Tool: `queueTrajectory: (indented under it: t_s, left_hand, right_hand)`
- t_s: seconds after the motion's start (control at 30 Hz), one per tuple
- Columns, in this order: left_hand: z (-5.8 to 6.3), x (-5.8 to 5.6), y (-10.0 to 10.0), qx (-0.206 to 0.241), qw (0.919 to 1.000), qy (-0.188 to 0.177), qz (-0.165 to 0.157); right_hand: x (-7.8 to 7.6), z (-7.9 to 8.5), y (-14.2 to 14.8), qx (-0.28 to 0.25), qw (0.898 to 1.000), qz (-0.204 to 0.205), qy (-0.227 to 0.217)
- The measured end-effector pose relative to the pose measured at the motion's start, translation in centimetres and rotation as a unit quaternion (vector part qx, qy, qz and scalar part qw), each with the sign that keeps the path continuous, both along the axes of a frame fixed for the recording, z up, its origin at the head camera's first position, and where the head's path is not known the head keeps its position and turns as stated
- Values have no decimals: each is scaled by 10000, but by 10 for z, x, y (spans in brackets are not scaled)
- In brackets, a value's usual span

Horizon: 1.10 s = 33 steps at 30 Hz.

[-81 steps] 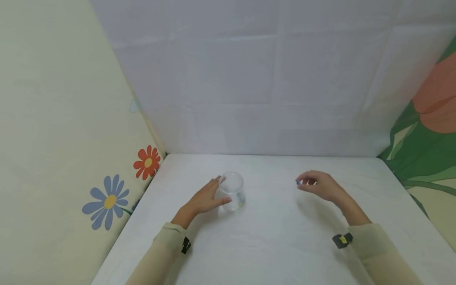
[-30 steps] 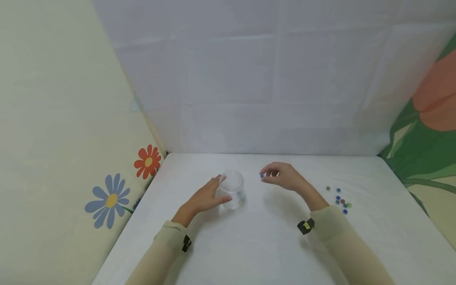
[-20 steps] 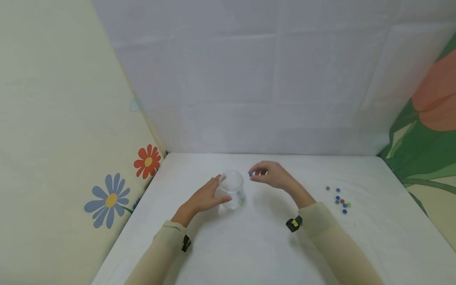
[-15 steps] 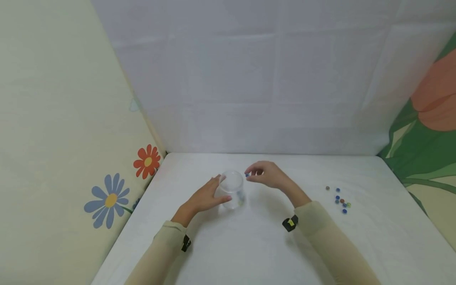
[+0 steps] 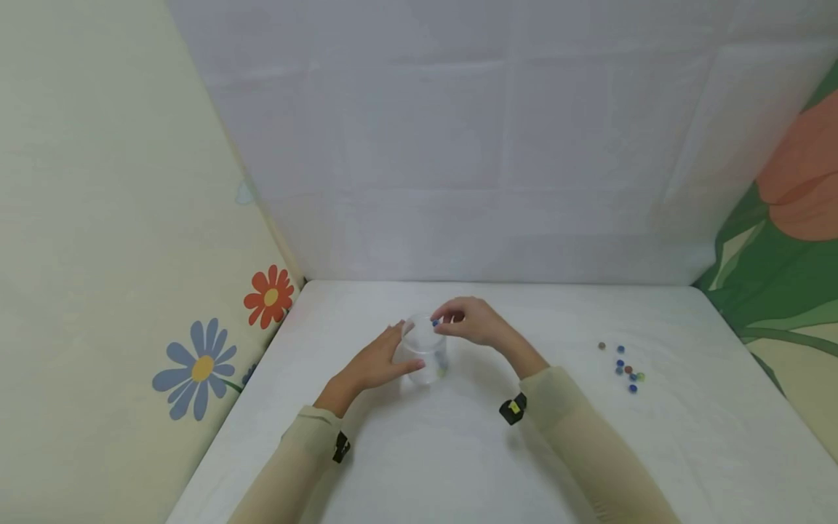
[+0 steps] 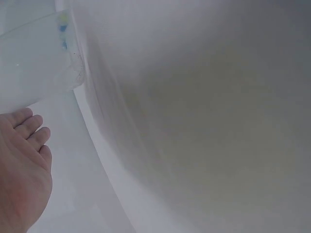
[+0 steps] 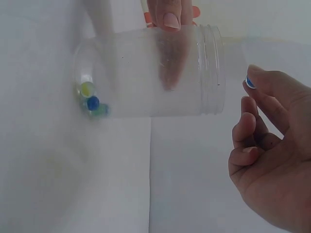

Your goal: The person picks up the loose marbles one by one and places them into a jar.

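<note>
A clear plastic jar (image 5: 424, 356) stands upright on the white table, its mouth uncovered. Several glass marbles, including a yellow one (image 7: 87, 89) and a blue one (image 7: 93, 103), lie at its bottom. My left hand (image 5: 373, 364) holds the jar from the left, thumb on the near side and fingers behind. In the left wrist view the jar (image 6: 34, 63) shows just past the fingers of this hand. My right hand (image 5: 474, 320) pinches a blue marble (image 7: 250, 82) between thumb and index finger, at the right side of the jar's mouth and slightly above it.
Several loose marbles lie on the right of the table, among them a red one (image 5: 628, 370), a green one (image 5: 641, 377) and a dark blue one (image 5: 633, 388). A white cloth backdrop (image 5: 458, 218) rises behind the table (image 5: 425, 466). Flower-patterned cloths hang at both sides.
My right hand has carried the blue marble leftward from the right side of the table to the jar's mouth, uncovering the loose marbles. My left hand and the jar stay in place.
</note>
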<state>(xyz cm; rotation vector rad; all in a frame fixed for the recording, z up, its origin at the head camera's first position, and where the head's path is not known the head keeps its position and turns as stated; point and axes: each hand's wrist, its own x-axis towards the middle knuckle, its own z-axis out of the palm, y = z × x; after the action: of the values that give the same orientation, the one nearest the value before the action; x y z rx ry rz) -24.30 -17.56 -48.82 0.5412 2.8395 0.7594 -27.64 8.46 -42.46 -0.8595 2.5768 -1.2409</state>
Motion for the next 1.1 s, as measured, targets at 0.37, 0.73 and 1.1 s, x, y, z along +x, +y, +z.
queueTrajectory:
  t_s: [0.37,0.73,1.1]
  left_hand:
    - [-1,-1,0,-13,10000,-13,36]
    - [-4,-2,0,36,10000,34,57]
    - [-4,-2,0,18,10000,27,52]
  right_hand:
    - [0,-1,-6,44,10000,-6,-58]
    - [1,2,-5,47,9999,-14,-139]
    - [1,5,3,21,9999,-107,-123]
